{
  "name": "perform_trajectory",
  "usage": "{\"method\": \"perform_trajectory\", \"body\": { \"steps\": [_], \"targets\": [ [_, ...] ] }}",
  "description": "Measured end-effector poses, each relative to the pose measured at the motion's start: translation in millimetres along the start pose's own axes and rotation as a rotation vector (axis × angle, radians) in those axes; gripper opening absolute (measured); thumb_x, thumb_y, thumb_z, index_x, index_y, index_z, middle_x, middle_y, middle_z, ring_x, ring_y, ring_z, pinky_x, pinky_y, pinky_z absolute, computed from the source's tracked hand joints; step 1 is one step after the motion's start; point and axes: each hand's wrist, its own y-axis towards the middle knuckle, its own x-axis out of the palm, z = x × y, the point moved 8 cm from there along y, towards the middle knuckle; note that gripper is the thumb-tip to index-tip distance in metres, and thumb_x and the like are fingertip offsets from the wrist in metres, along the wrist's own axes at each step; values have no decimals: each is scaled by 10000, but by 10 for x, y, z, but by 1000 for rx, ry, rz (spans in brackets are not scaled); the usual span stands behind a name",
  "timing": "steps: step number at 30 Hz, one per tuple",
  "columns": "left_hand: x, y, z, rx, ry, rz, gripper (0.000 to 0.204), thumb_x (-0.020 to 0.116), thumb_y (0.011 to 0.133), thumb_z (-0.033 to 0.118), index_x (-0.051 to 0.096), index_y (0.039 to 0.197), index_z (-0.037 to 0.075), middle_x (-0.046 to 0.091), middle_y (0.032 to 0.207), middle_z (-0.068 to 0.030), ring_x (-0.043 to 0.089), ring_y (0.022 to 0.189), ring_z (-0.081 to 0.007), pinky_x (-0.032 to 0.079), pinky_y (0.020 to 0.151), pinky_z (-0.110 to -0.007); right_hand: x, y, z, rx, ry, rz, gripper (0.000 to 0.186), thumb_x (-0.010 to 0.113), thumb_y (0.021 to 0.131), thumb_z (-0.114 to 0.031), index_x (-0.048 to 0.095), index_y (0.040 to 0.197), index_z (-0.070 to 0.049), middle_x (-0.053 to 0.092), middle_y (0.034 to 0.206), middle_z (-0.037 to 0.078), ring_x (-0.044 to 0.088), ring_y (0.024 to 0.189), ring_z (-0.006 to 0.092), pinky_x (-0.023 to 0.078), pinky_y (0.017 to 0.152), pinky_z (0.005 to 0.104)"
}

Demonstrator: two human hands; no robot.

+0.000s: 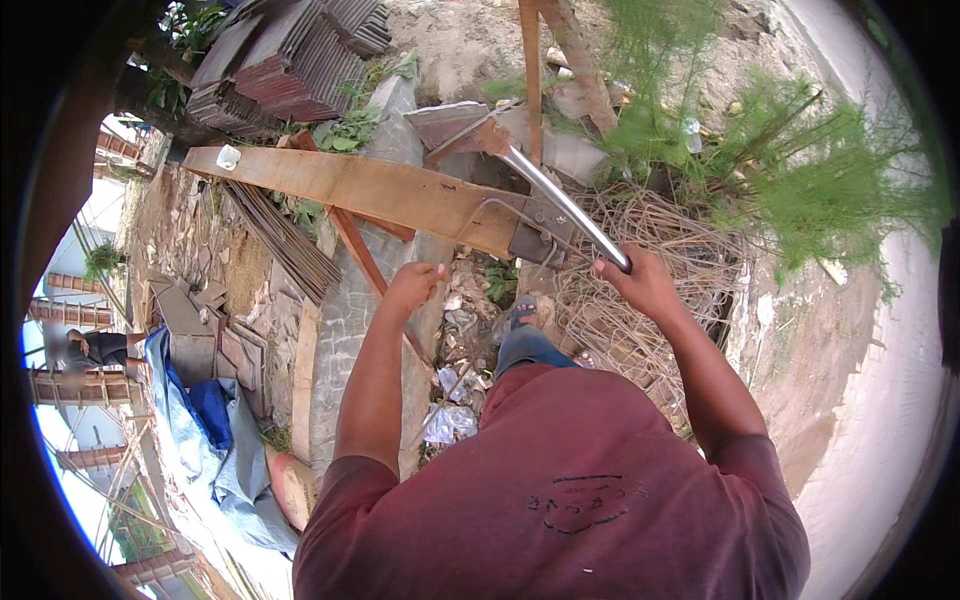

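Note:
My right hand [640, 285] is closed around the lower end of a shiny metal pipe [565, 198]. The pipe slants up to the left and ends in a rusty head near a grey slab. To the left, my left hand [412, 288] is raised just in front of a wooden plank [350, 188], its fingers curled together. Whether anything is in those fingers I cannot make out. At the plank's right end is a dark metal plate [535, 238], with a thin bent metal rod [497, 203] lying across it.
A tangled heap of thin metal rods [650, 280] lies to the right. Stacked corrugated sheets [290, 65] stand at the far left, and a blue tarpaulin [215, 440] lies at the left. Another person [100, 347] is at the left edge. Plastic litter [450, 420] lies by my feet.

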Motion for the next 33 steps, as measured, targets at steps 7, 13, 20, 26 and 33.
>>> {"method": "perform_trajectory", "body": {
  "steps": [7, 13, 20, 26, 33],
  "targets": [
    [40, -45, 122, -20, 36, 20, 317, 556, 929, 274, 666, 881, -20, 435, 515, 7, 355, 434, -79, 277, 430, -258, -127, -1023, 715, 327, 160, -178, 589, 457, 903, -578, 536, 714, -27, 435, 553, 24, 418, 522, 127, 345, 500, 317],
    [4, 45, -45, -38, -18, -17, 330, 547, 935, 282, 660, 905, -27, 429, 508, 11, 349, 427, -76, 265, 421, -249, -159, -1315, 1102, 395, 68, 14, 489, 576, 876, -488, 542, 741, -19, 471, 562, 66, 433, 527, 170, 363, 511, 331],
    [-19, 88, -139, -68, -26, -37, 339, 536, 941, 299, 661, 926, -15, 434, 511, 11, 346, 414, -74, 251, 407, -247, -894, -1733, 1234, 123, -487, 120, 283, 699, 791, -264, 513, 777, -52, 565, 639, 133, 562, 573, 336, 432, 536, 403],
    [1, 69, -29, -45, 11, -11, 328, 538, 940, 293, 659, 911, -10, 430, 509, 11, 344, 417, -68, 244, 401, -246, -724, -1425, 1025, -71, -534, 193, 220, 686, 782, -199, 514, 770, -63, 551, 648, 122, 558, 596, 334, 443, 550, 422],
    [-36, -18, 54, -58, 16, -15, 333, 530, 942, 295, 666, 899, -5, 434, 509, 8, 350, 430, -79, 274, 421, -260, -711, -1566, 1398, 64, -505, 142, 236, 712, 760, -203, 522, 770, -64, 583, 678, 131, 591, 619, 327, 458, 561, 422]
  ]
}}
